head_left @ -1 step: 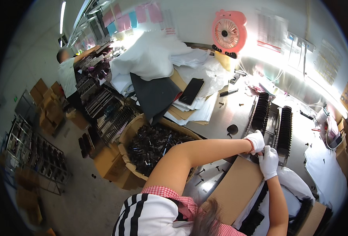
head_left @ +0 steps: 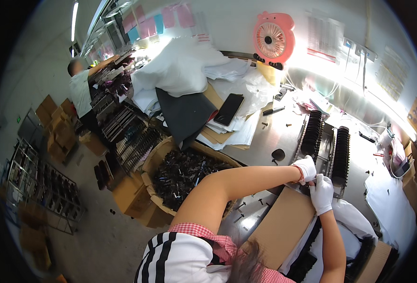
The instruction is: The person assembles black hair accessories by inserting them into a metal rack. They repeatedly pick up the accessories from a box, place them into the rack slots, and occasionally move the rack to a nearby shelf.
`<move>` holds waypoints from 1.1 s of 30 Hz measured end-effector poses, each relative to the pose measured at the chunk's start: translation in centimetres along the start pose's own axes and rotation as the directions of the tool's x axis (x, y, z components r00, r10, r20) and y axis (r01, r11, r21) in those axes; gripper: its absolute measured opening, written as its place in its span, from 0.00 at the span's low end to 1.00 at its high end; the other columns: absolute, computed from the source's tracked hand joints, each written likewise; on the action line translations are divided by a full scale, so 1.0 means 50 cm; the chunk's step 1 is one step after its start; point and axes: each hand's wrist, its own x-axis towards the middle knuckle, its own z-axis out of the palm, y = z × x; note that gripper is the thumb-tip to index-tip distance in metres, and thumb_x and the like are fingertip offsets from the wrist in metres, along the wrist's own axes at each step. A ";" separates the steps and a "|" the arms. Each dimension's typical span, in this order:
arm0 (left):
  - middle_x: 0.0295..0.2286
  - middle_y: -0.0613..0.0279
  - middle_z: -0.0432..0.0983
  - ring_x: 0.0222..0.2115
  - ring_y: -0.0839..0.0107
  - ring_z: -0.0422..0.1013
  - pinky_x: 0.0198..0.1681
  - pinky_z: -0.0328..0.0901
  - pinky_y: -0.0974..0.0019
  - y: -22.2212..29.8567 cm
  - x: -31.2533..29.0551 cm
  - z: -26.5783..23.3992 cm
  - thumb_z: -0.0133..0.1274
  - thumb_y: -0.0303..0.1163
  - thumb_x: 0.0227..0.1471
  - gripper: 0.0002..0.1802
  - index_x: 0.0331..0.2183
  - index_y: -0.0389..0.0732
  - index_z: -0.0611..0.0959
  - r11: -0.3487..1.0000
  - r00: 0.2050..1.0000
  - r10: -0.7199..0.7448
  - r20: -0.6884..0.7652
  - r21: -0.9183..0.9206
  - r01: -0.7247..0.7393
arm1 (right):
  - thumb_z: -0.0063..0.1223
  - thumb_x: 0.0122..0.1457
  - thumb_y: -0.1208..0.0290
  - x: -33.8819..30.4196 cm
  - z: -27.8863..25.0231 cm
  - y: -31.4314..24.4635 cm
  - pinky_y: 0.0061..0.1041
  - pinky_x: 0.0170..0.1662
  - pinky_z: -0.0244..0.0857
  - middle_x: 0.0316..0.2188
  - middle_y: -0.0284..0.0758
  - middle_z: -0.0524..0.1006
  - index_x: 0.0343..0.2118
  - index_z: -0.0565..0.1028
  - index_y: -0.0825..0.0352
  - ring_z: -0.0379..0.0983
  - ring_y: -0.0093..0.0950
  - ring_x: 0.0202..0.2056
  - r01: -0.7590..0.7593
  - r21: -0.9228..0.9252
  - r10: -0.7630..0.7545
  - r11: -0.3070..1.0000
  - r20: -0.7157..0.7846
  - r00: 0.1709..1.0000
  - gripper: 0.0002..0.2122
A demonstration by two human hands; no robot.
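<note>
My left hand (head_left: 306,169), in a white glove, is closed at the near end of a metal rack (head_left: 325,144). Close beside it, my right hand (head_left: 321,195) is gloved too, its thumb and fingers pinched together. The fingertips almost meet; whatever lies between them is too small to make out. One row of dark, round lens-like discs (head_left: 312,132) stands in the rack just beyond my left hand. A second row of dark discs (head_left: 342,151) runs parallel on the right. Below my hands lies a brown cardboard piece (head_left: 284,226).
A carton (head_left: 148,186) heaped with small black parts stands left of my left arm. A single dark lens (head_left: 278,154) and scattered screws lie on the metal table. Farther back are a phone (head_left: 229,109), papers and a pink fan (head_left: 273,40). Another person (head_left: 81,92) works at far left.
</note>
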 end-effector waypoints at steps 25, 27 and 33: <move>0.31 0.44 0.79 0.37 0.53 0.77 0.45 0.69 0.56 -0.030 -0.107 -0.132 0.52 0.51 0.52 0.28 0.41 0.33 0.79 0.853 0.853 0.521 0.017 -0.042 -0.520 | 0.56 0.49 0.90 0.007 -0.103 -0.116 0.19 0.42 0.68 0.44 0.29 0.68 0.62 0.59 0.57 0.70 0.20 0.41 -0.470 0.878 0.459 0.089 0.383 0.802 0.37; 0.39 0.39 0.76 0.42 0.52 0.75 0.49 0.68 0.54 -0.053 -0.042 -0.136 0.58 0.46 0.48 0.28 0.42 0.32 0.77 0.901 0.818 0.427 -0.385 0.253 -0.352 | 0.58 0.48 0.89 0.011 -0.114 -0.107 0.19 0.43 0.68 0.45 0.28 0.67 0.64 0.57 0.56 0.70 0.19 0.43 -0.410 0.911 0.455 -0.032 0.379 0.806 0.40; 0.41 0.38 0.77 0.47 0.47 0.71 0.52 0.66 0.54 -0.137 0.080 -0.107 0.60 0.51 0.42 0.36 0.46 0.32 0.77 0.924 0.839 0.377 -0.392 0.223 -0.311 | 0.62 0.43 0.84 0.037 -0.066 -0.043 0.26 0.51 0.65 0.42 0.35 0.73 0.44 0.73 0.68 0.71 0.29 0.43 -0.385 0.593 0.414 0.707 0.095 0.905 0.21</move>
